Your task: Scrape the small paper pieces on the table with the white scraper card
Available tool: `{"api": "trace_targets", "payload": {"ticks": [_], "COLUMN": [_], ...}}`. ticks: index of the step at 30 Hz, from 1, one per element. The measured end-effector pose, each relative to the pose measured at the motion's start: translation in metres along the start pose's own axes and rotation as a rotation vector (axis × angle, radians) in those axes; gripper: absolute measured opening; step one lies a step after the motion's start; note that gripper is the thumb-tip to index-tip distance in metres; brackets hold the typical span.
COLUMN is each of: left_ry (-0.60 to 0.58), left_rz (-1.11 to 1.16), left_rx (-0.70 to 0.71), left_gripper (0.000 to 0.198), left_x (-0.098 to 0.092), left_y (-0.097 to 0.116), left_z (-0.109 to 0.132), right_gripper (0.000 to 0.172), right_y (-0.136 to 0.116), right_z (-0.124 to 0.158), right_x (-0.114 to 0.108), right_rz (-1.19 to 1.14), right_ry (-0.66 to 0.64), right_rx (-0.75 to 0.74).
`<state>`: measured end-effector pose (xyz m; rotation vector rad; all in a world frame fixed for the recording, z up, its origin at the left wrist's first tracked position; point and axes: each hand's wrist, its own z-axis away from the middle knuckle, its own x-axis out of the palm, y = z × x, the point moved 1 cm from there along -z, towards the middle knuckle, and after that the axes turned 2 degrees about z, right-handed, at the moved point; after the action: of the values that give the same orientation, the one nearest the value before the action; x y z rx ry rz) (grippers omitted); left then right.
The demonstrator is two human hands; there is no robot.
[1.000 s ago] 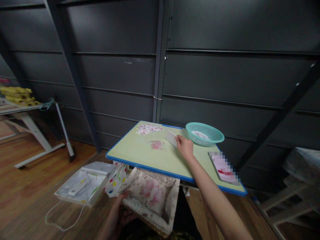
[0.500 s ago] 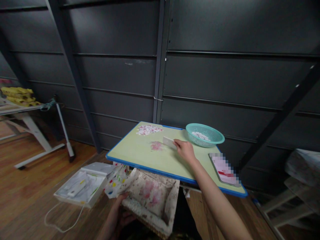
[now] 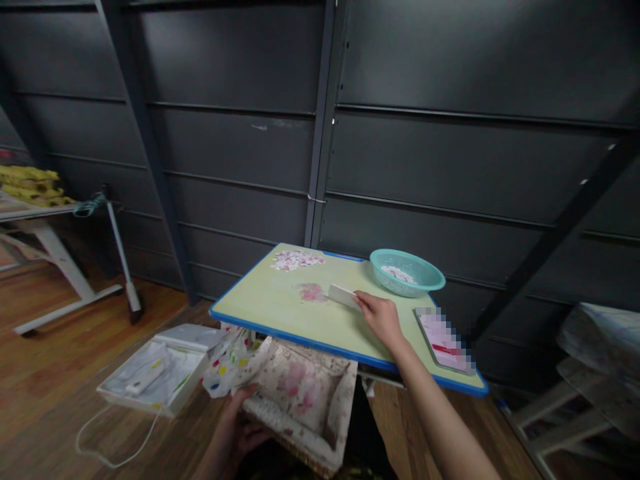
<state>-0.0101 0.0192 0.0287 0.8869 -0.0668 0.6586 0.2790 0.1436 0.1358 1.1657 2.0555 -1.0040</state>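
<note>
My right hand [image 3: 380,317] grips one end of a flat white scraper-like piece [image 3: 343,295], held just over the yellow tabletop [image 3: 270,303]. By the piece's left end lies a smear of pink powder [image 3: 311,292]. A lined, stained tray [image 3: 327,383] with pink residue in its bottom sits under the table's front edge. My left hand [image 3: 241,423] clasps that tray by its left side, the fingers partly hidden beneath it. Toward the back left of the table is a pile of small pink and white flakes [image 3: 297,260].
A teal basket [image 3: 427,273] with white pieces in it stands at the back right. A phone-like slab [image 3: 443,340], partly pixelated, lies at the right edge. On the floor to the left is an open white box [image 3: 170,393] with a cord. A dark panelled wall [image 3: 240,153] stands behind.
My right hand and the white piece have shifted slightly right and down, away from the pink smear. My left hand still holds the tray in about the same place.
</note>
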Motion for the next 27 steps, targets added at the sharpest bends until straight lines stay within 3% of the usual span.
{"api": "trace_targets", "payload": {"ticks": [4,10,18,22,27], "left_ry": [0.006,-0.012,-0.006,0.011,0.004], "left_rz": [0.006,-0.002,0.037,0.018,0.007], "left_rx": [-0.02,-0.045,-0.029,-0.034,-0.056], "left_gripper": [0.054,0.048,0.035,0.032,0.043], "left_x": [0.0,0.0,-0.002,-0.003,0.0], "left_y": [0.0,0.001,-0.006,-0.008,-0.001], "left_z": [0.002,0.0,-0.005,-0.007,-0.002], "right_gripper": [0.033,0.033,0.03,0.03,0.03], "right_y": [0.0,0.002,-0.001,0.002,0.003], "right_z": [0.001,0.008,0.012,0.018,0.03], "right_x": [0.0,-0.006,-0.007,-0.017,-0.015], "right_rz": [-0.1,-0.178,-0.274,-0.187,0.0], "right_ry": [-0.018,0.064,-0.029,0.073,0.126], "right_rx": [0.001,0.03,-0.016,0.02,0.008]}}
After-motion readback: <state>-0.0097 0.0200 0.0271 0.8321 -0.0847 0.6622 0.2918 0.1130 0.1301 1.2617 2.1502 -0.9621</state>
